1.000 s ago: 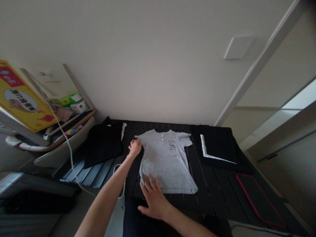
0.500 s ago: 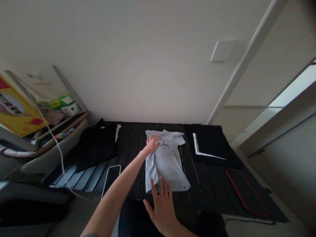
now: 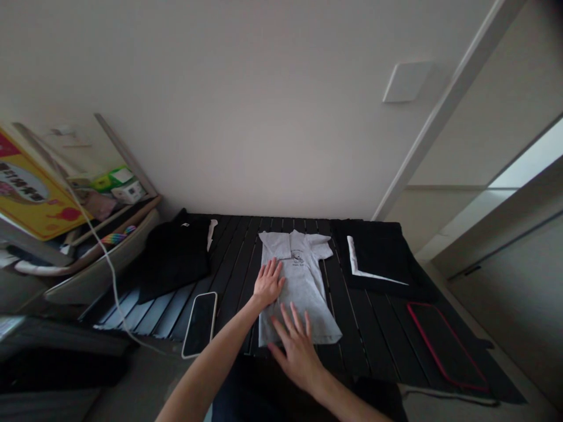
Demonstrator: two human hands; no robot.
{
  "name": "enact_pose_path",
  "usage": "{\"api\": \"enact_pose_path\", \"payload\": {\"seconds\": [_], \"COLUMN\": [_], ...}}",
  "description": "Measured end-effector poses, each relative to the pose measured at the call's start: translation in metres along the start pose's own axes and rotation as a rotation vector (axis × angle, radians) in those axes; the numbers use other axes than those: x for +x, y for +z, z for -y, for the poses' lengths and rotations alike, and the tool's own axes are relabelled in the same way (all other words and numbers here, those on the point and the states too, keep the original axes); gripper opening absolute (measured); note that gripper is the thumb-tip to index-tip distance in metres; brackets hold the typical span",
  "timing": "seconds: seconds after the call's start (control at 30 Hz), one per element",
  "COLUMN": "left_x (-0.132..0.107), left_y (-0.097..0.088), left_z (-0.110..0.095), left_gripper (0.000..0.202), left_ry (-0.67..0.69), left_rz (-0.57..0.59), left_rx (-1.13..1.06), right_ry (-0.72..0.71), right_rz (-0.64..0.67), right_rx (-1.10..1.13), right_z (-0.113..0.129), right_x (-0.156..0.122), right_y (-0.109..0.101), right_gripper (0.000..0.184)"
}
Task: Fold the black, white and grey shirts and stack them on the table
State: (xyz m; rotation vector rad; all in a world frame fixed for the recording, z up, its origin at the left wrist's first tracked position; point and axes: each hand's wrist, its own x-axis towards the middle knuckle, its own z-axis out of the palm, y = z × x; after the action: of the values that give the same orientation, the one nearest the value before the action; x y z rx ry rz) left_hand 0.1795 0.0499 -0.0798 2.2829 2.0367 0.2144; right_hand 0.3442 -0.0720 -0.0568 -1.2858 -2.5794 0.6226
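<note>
A grey T-shirt [image 3: 303, 275] lies face up on a black slatted table [image 3: 237, 264], its left side folded over onto the middle. My left hand [image 3: 268, 282] rests flat on the folded left edge, fingers spread. My right hand [image 3: 297, 346] lies open on the shirt's lower hem, fingers stretched forward. Neither hand holds anything.
A dark folded garment [image 3: 176, 258] lies on the table's left, another dark one with a white stripe [image 3: 373, 261] on its right. A phone [image 3: 200, 323] sits left of my arm, a red-edged tablet [image 3: 444, 343] at right. Cluttered shelf and white cable [image 3: 108, 258] at left.
The shirt's left sleeve and side were folded inward by my left hand, which then slid down the fold toward me. My right hand stayed at the hem.
</note>
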Motion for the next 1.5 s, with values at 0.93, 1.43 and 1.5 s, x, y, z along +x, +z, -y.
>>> {"api": "enact_pose_path", "payload": {"seconds": [0.93, 1.43, 1.5], "left_x": [-0.079, -0.074, -0.073], "left_y": [-0.013, -0.002, -0.003], "left_z": [0.0, 0.007, 0.006], "left_gripper": [0.061, 0.053, 0.053], "left_ry": [-0.055, -0.077, -0.08], "left_rz": [-0.307, -0.269, -0.27], "left_rx": [-0.471, -0.511, -0.489], "right_ry": [0.326, -0.015, 0.037], "right_rz": [-0.477, -0.059, -0.179], "right_rx": [-0.191, -0.099, -0.137], "right_z": [-0.073, -0.048, -0.047], "right_x": [0.113, 0.12, 0.101], "right_y": [-0.049, -0.011, -0.011], "right_gripper": [0.057, 0.067, 0.065]}}
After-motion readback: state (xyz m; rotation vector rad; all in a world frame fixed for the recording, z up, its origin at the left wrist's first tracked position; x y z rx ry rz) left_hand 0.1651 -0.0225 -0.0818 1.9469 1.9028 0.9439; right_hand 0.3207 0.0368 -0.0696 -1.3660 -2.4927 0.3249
